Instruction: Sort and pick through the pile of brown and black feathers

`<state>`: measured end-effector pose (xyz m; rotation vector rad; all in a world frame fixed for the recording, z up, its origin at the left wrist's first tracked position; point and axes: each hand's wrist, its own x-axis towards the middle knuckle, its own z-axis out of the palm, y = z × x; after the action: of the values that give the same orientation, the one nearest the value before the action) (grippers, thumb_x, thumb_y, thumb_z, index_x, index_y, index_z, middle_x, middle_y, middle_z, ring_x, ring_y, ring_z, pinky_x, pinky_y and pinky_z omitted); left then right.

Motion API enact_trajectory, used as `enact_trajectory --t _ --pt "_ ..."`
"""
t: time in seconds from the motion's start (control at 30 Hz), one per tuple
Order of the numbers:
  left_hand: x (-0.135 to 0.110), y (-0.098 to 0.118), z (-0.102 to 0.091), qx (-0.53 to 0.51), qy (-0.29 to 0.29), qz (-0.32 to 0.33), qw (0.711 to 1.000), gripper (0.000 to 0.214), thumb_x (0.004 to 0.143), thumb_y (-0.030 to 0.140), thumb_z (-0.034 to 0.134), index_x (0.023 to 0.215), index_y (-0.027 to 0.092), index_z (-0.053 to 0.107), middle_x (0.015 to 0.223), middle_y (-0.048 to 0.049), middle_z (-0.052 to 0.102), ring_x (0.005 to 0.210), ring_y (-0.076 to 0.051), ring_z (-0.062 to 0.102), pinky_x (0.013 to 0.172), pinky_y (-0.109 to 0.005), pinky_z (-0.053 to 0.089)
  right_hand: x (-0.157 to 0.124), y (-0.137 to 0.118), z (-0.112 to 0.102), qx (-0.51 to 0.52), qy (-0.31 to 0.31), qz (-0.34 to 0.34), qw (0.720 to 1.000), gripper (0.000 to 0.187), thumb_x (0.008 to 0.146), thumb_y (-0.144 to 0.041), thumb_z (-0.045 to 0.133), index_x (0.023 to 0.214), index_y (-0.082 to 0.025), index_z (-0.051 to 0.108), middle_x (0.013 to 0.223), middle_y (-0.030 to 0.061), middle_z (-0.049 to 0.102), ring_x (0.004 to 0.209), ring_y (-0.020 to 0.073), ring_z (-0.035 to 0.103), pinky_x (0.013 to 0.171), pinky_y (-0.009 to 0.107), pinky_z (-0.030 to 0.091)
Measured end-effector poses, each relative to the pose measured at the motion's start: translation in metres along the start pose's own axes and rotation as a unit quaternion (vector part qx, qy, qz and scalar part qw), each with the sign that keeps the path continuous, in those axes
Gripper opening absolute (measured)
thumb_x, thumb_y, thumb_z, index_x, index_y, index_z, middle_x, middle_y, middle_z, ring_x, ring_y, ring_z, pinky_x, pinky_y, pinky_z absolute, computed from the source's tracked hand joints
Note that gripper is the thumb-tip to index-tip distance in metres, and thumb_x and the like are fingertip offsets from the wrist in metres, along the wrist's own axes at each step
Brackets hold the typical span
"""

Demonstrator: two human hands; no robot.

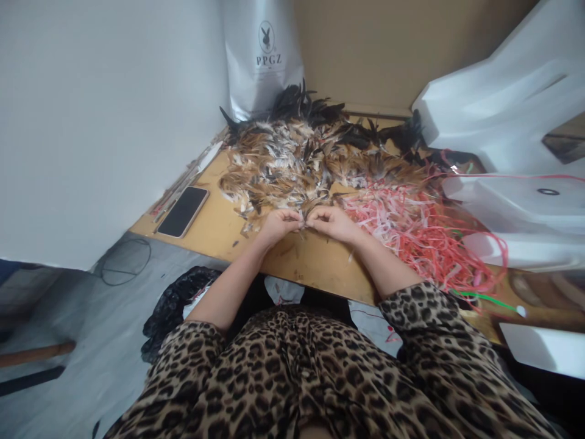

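My left hand (pixel 280 225) and my right hand (pixel 336 224) meet over the front part of the wooden table, fingertips pinched close together. Between them is a small pale feather (pixel 301 215), mostly covered by the fingers. Just beyond the hands spreads a large pile of brown, white and black feathers (pixel 274 164). A tangle of pink and red ribbon strips (pixel 411 231) lies to the right, beside my right forearm.
A phone (pixel 184 211) lies at the table's (pixel 214 225) left side. A silvery printed bag (pixel 265 67) stands at the back. White plastic pieces (pixel 503 103) crowd the right, near a green strip (pixel 491 299). A black plastic bag (pixel 171 311) sits below the table's front edge.
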<state>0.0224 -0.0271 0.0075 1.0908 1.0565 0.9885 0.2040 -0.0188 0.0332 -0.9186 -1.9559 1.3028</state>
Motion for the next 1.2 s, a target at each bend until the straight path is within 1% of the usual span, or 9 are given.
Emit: enact_trajectory --t 0.13,0.23,0.33,0.53,0.67,0.8,0.87,1.07,1.2 --pt "0.001 -0.002 0.001 0.01 -0.011 0.019 1.0 0.026 0.05 0.022 0.076 0.068 0.011 0.061 0.062 -0.0005 0.063 0.055 -0.007 0.055 0.057 -0.021 0.045 0.002 0.008 0.004 0.039 0.044 -0.016 0.998 0.02 0.077 -0.032 0.055 0.085 -0.015 0.059 0.07 0.0021 0.06 0.058 0.0098 0.052 0.056 0.023 0.042" --pt "0.001 -0.005 0.001 0.016 -0.022 0.041 0.999 0.025 0.052 0.022 0.076 0.07 0.012 0.062 0.067 -0.0012 0.065 0.061 -0.008 0.057 0.063 -0.022 0.046 0.003 0.013 0.007 -0.075 0.066 -0.043 0.994 0.017 0.077 -0.023 0.051 0.089 -0.016 0.06 0.072 0.0024 0.061 0.064 0.0118 0.055 0.062 0.025 0.043" --pt "0.003 -0.01 0.0 0.028 -0.029 0.064 0.997 0.024 0.053 0.022 0.075 0.071 0.012 0.063 0.069 -0.0009 0.064 0.063 -0.008 0.057 0.066 -0.023 0.046 0.004 0.016 0.008 -0.199 0.082 -0.093 0.972 0.017 0.076 -0.015 0.048 0.086 -0.016 0.062 0.078 0.0037 0.063 0.073 0.0139 0.056 0.07 0.027 0.043" --pt "0.006 -0.018 0.001 0.058 0.002 0.123 0.991 0.019 0.059 0.021 0.071 0.073 0.013 0.061 0.068 -0.0006 0.063 0.06 -0.008 0.056 0.063 -0.023 0.046 0.005 0.015 0.01 -0.256 0.089 -0.129 0.954 0.019 0.075 -0.011 0.046 0.085 -0.017 0.061 0.08 0.0043 0.064 0.076 0.015 0.057 0.072 0.026 0.042" --pt "0.003 -0.018 0.004 0.129 0.054 0.183 0.973 0.011 0.066 0.018 0.063 0.077 0.014 0.061 0.067 -0.0003 0.062 0.059 -0.009 0.056 0.059 -0.023 0.047 0.005 0.016 0.011 -0.246 0.102 -0.124 0.956 0.018 0.076 -0.012 0.048 0.088 -0.018 0.06 0.08 0.0039 0.064 0.075 0.0148 0.058 0.07 0.025 0.043" --pt "0.001 -0.016 0.005 0.207 0.097 0.25 0.941 0.009 0.069 0.016 0.059 0.078 0.016 0.062 0.073 -0.0019 0.063 0.068 -0.011 0.058 0.065 -0.024 0.048 0.007 0.019 0.013 -0.211 0.111 -0.105 0.966 0.017 0.076 -0.015 0.05 0.088 -0.017 0.061 0.079 0.0032 0.065 0.071 0.0137 0.059 0.068 0.024 0.044" --pt "0.0 -0.016 0.005 0.227 0.113 0.266 0.93 0.008 0.071 0.018 0.059 0.078 0.016 0.062 0.075 -0.0024 0.063 0.069 -0.011 0.058 0.067 -0.025 0.048 0.008 0.02 0.014 -0.188 0.118 -0.094 0.97 0.017 0.075 -0.016 0.051 0.089 -0.017 0.061 0.079 0.0029 0.065 0.071 0.0134 0.06 0.067 0.024 0.045" --pt "-0.002 -0.017 0.005 0.217 0.119 0.244 0.938 0.011 0.074 0.027 0.058 0.078 0.017 0.062 0.076 -0.0027 0.061 0.07 -0.012 0.057 0.07 -0.025 0.046 0.01 0.024 0.015 -0.129 0.13 -0.053 0.982 0.025 0.073 -0.019 0.055 0.096 -0.018 0.064 0.08 0.0034 0.068 0.072 0.0146 0.061 0.071 0.028 0.047" --pt "-0.004 -0.015 0.006 0.211 0.111 0.238 0.942 0.009 0.074 0.026 0.058 0.075 0.018 0.062 0.077 -0.0029 0.06 0.072 -0.013 0.056 0.072 -0.026 0.045 0.012 0.025 0.014 -0.093 0.11 -0.02 0.989 0.025 0.073 -0.021 0.056 0.095 -0.016 0.065 0.082 0.0043 0.069 0.073 0.0147 0.062 0.071 0.028 0.047"
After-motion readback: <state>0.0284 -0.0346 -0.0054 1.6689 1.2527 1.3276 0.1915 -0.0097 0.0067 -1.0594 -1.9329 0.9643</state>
